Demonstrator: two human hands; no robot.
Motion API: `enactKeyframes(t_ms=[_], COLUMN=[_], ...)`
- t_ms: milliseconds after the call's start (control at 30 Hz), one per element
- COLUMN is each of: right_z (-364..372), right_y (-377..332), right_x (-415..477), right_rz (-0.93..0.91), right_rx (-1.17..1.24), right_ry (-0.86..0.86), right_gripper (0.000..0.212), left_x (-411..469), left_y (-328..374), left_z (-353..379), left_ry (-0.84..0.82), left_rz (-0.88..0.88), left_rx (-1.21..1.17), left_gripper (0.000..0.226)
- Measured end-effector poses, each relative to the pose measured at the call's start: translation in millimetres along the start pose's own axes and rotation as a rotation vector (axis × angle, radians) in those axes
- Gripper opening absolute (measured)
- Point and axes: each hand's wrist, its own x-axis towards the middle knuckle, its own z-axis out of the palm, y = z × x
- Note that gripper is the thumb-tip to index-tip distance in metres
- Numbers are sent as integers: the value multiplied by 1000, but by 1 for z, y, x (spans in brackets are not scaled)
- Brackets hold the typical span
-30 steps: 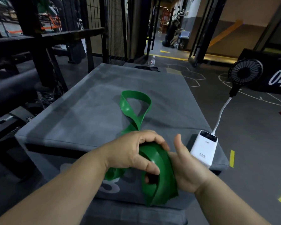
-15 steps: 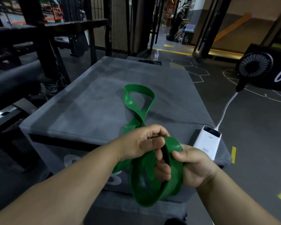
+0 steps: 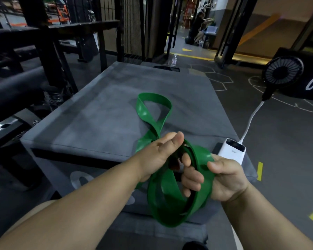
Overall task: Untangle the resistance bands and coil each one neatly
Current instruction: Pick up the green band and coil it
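Your right grip pinches the coiled turns of the green resistance band, thumb on top and fingers curled through, just off the near edge of the grey padded box. Your left grip reaches into the coil; motion blur hides whether it pinches. The band's loose loop lies mid-box, and a white power bank sits at the near right corner.
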Motion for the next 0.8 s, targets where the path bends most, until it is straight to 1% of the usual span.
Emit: enactKeyframes(t_ms=[67,133,200,233,267,333,400,467,533,633,667,700,733,767,800], right_z=[-1,-1,0,0,1,2,3,3,3,2,1,-1,-3,-5,-7], right_y=[1,1,0,-1,-3,-10,-19,-27,-30,-32,-33,-33,-34,-35,-37], right_x=[0,1,2,2,2,-1,-5,-10,-13,-17,-18,-19,-21,-24,-26], right_rz=[-6,-28,-66,-89,-116,-187,-259,-310,-343,-363,-369,-383,-404,-427,-449], right_rx=[14,33,35,25,16,22,53,83,99,121,135,150,167,186,204], right_ry=[-19,-13,4,17,33,80,154,230,279,307,306,302,300,299,301], right_gripper=[33,27,22,20,18,14,14,15,16,15,15,15,16,16,18], left_x=[2,3,4,4,4,1,-1,0,3,3,2,3,4,5,6], left_y=[-1,-2,-7,-9,-10,-12,-10,-15,-21,-26,-27,-30,-33,-35,-35], left_z=[1,-1,-5,-7,-8,-12,-16,-22,-27,-35,-38,-40,-42,-43,-42], left_ry=[38,66,23,-10,-23,-95,-171,-215,-231,-261,-264,-247,-213,-172,-134], left_rz=[-17,-38,-80,-108,-118,-102,-115,-97,-69,-142,-172,-183,-185,-158,-109], left_rx=[-30,-7,19,73,144,332,456,476,448,415,451,554,699,838,918], left_gripper=[52,49,55,58,53,27,20,29,50,73,82,86,82,68,51])
